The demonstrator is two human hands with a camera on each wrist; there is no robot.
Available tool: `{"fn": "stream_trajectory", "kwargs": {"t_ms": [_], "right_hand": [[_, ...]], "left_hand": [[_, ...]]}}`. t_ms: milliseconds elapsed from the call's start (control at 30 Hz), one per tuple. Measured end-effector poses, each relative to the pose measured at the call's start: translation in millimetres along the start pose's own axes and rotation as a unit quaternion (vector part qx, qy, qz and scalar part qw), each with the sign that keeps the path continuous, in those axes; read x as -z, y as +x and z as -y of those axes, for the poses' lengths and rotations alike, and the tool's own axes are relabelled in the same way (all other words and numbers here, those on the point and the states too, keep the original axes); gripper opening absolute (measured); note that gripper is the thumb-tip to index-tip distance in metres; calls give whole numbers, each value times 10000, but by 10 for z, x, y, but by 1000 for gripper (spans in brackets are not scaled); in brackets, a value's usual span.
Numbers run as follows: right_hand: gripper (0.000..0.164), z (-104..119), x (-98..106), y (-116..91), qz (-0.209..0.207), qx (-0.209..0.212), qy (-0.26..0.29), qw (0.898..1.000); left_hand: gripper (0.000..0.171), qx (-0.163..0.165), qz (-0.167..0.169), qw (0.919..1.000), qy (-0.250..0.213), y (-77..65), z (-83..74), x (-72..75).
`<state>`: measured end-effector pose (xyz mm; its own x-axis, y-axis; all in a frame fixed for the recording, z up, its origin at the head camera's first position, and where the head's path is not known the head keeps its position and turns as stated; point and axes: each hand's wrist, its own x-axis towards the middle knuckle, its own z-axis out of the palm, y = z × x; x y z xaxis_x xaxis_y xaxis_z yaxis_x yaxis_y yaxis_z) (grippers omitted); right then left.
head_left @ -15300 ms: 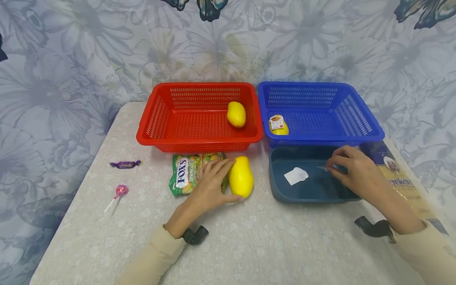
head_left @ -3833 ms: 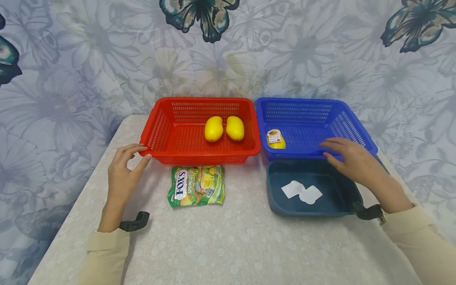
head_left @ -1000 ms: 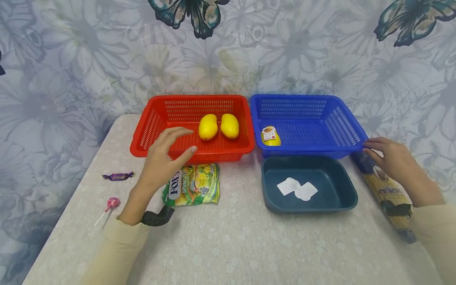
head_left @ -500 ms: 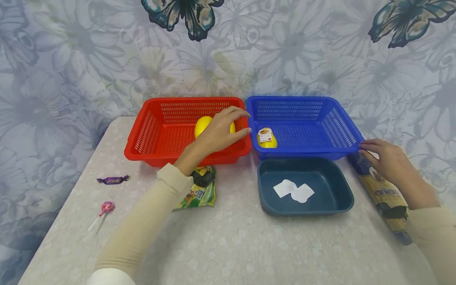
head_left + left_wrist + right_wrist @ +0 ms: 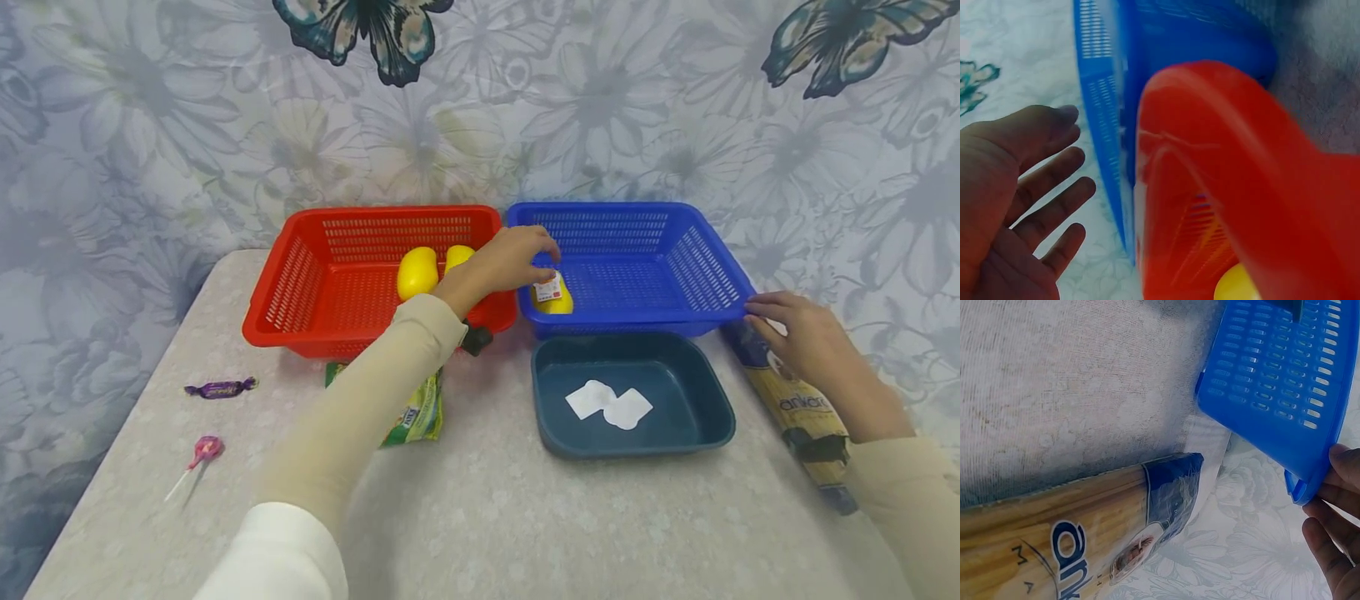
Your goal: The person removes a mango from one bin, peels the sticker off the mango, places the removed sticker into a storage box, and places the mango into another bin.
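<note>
My left hand [image 5: 517,260] reaches over the inner walls of both baskets, fingers loosely bent around nothing, right above a yellow mango [image 5: 557,303]. That mango bears a white printed label [image 5: 548,288] and lies in the left front corner of the blue basket [image 5: 630,318]. In the left wrist view, the left hand's fingers [image 5: 1063,203] are spread beside the blue basket's rim. My right hand [image 5: 806,333] pinches the blue basket's right front corner, thumb on the rim and a finger beneath it. Two unlabelled mangoes [image 5: 417,273] sit in the red basket [image 5: 300,340], one partly hidden by my left hand.
A dark teal tray [image 5: 633,443] in front of the blue basket holds two white paper pieces [image 5: 627,409]. An "ankara" pasta pack [image 5: 802,408] lies under my right hand. My left sleeve covers part of a Fox's candy bag [image 5: 420,414]. A purple-wrapped candy [image 5: 221,389] and a lollipop [image 5: 206,448] lie left.
Since the oldest frame, a second mango has come into the red basket and a second paper piece into the tray. Lately my left hand has moved right to the labelled mango; my right stays at the rim.
</note>
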<state>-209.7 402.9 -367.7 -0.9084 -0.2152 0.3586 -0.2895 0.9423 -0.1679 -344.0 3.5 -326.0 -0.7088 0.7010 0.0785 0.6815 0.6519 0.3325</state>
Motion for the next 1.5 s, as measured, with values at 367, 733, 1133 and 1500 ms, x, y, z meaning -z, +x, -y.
{"fn": "stream_trajectory", "kwargs": {"t_ms": [367,733,1133,1500], "right_hand": [[22,-26,-22,-24,-143,215,-66,9996],[23,-30,-71,-20,-437,361,93,9983],[24,-45,-92,-16,-559,393,187,9975],[24,-56,-118,-26,-732,489,158,9960]], "left_hand": [[29,469,1040,9930,319,325,-68,-239],[56,1006,2023,9732,-431,365,-110,-249],[96,1038,1899,9635,1575,425,-109,-347],[103,562,1388,9810,1233,518,10,-464]]}}
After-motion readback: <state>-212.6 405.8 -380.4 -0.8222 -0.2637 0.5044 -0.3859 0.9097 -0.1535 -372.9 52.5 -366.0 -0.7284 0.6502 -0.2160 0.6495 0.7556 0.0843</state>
